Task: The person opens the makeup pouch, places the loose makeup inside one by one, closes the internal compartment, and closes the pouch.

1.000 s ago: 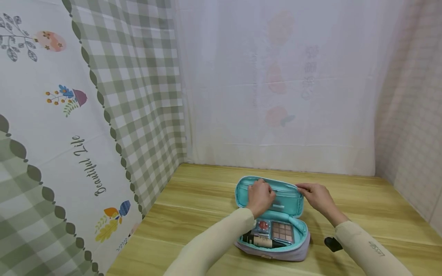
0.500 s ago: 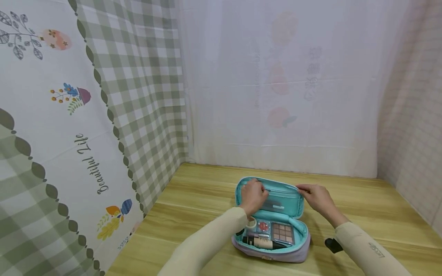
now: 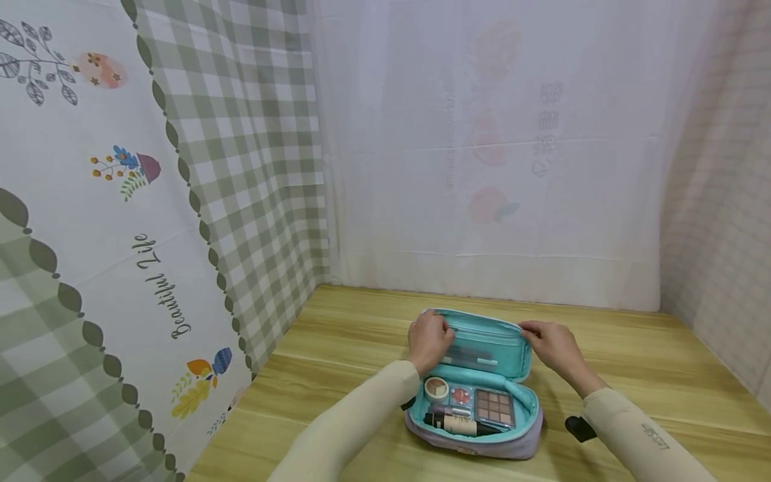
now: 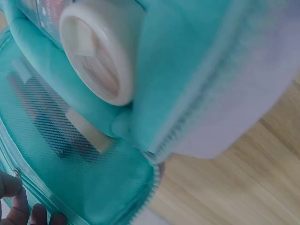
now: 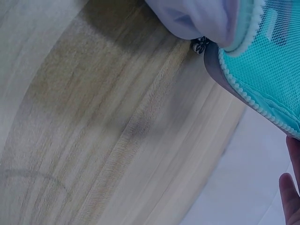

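Observation:
A lilac makeup bag (image 3: 506, 450) with turquoise lining lies unzipped, its lid (image 3: 515, 365) raised at the back. My left hand (image 3: 430, 341) is at the lid's upper left, pinching the small zipper pull (image 4: 17, 173) of the mesh pocket (image 4: 93, 183). Slim sticks (image 3: 472, 358) show through that mesh. With thumb and fingers my right hand (image 3: 557, 345) holds the lid's upper right corner. In the bag's base are a round white jar (image 3: 436, 388), an eyeshadow palette (image 3: 494, 408), a small clear case with a red design (image 3: 460, 395) and a beige tube with black ends (image 3: 459, 425).
The bag stands on a wood-grain table (image 3: 355, 335). Behind it hangs a pale curtain (image 3: 421, 221), and a green checked cloth (image 3: 241, 134) hangs at the left. A black strap piece (image 3: 580, 428) is by the right sleeve.
My left hand has slid left along the pocket's zipper, uncovering the mesh, the sticks and the round jar. The right hand keeps its hold on the lid corner.

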Motion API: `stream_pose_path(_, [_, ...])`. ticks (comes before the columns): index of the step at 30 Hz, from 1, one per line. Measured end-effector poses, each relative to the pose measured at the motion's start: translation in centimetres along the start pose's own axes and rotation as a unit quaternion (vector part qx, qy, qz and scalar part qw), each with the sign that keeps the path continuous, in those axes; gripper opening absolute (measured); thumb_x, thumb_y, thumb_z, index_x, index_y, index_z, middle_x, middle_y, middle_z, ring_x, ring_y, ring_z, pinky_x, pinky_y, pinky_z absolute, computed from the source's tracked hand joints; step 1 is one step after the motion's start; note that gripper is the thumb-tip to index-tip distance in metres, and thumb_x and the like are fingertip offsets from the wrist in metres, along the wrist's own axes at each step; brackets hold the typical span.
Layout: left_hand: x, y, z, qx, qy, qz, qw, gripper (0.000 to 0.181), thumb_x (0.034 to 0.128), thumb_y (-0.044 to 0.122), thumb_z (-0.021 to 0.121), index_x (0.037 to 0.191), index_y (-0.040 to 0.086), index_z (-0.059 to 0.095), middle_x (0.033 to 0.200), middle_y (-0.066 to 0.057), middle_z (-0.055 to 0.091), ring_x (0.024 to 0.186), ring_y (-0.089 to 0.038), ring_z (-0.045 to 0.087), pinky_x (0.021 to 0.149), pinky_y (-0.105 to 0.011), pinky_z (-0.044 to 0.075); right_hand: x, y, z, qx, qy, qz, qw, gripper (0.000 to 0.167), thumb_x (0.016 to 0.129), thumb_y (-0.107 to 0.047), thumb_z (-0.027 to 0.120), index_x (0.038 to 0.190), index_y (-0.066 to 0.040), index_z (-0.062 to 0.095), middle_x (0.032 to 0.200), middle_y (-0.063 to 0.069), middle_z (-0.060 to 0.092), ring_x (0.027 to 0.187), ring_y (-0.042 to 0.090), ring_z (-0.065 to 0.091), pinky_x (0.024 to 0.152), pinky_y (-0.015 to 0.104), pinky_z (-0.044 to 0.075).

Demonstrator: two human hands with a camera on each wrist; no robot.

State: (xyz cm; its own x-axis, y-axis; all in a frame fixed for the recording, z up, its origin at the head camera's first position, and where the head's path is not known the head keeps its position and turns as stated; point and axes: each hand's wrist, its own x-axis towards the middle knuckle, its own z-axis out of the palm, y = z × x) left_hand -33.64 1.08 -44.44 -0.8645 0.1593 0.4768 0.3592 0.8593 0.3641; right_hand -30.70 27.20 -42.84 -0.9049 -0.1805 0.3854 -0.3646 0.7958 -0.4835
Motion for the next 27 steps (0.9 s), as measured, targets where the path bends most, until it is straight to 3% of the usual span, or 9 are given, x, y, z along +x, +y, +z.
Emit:
stream_pose_path(8, [0.2,-1.3,-0.6,0.001,0.018,-0.018,0.9997,0.036,0.0879,0.014,0.066,0.055,0.017,0.052,0.072,0.005,0.048,0.061,-0.009,0.044,0.057,-0.027,0.039,0.0,0.4,-0.4,-0.015,0.021,-0.006,0.9996,0.024,0.096,-0.003,0.060,0.115,0.010,0.068,0.106,0.027,0.069,0.094,0.042,0.066,0.075,0.054,0.054])
stream_pose_path(14, [0.2,-1.8,-0.6,0.011,0.015,-0.022,0.9996,0.036,0.0892,0.014,0.065,0.056,0.017,0.053,0.074,0.006,0.050,0.063,-0.009,0.046,0.057,-0.026,0.040,0.3,0.5,-0.5,-0.014,0.021,-0.007,0.9997,0.023,0.096,-0.003,0.060,0.114,0.009,0.068,0.106,0.026,0.069,0.091,0.039,0.066,0.073,0.052,0.054])
stream_pose_path(21, [0.3,-2.5,-0.8,0.029,0.050,-0.033,0.9978,0.039,0.0862,0.011,0.066,0.053,0.017,0.047,0.070,0.005,0.047,0.063,-0.011,0.044,0.057,-0.027,0.038,0.4,0.6,-0.5,-0.019,0.022,-0.009,0.9995,0.023,0.096,-0.003,0.060,0.115,0.009,0.068,0.106,0.026,0.069,0.090,0.039,0.067,0.072,0.051,0.054])
stream_pose_path(27, [0.4,-3.7,-1.3,0.046,0.067,-0.055,0.9952,0.025,0.0864,0.015,0.069,0.063,0.016,0.061,0.074,0.004,0.055,0.072,-0.016,0.055,0.064,-0.033,0.046,0.4,0.8,-0.5,-0.016,0.025,-0.011,0.9995,0.023,0.096,-0.002,0.060,0.115,0.009,0.068,0.107,0.027,0.069,0.091,0.039,0.067,0.072,0.051,0.054])
